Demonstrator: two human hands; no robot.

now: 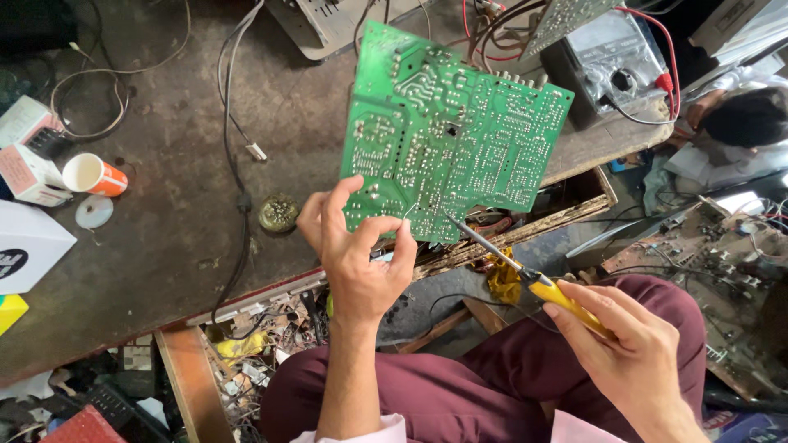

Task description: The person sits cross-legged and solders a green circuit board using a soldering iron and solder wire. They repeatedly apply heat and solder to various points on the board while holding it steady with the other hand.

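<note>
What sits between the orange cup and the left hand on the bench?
In the head view, a black cable and a round brass-coloured tin lie on the bench between the cup and the left hand.

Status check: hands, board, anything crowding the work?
Left hand grips green circuit board by bottom edge. Right hand holds yellow-handled soldering iron, tip at board's lower edge. Open drawer of clutter underneath.

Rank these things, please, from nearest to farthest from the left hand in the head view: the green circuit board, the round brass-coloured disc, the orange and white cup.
1. The green circuit board: held at its lower edge by the fingers of the left hand.
2. The round brass-coloured disc: on the workbench, just left of the hand.
3. The orange and white cup: lying on its side, far to the left.
</note>
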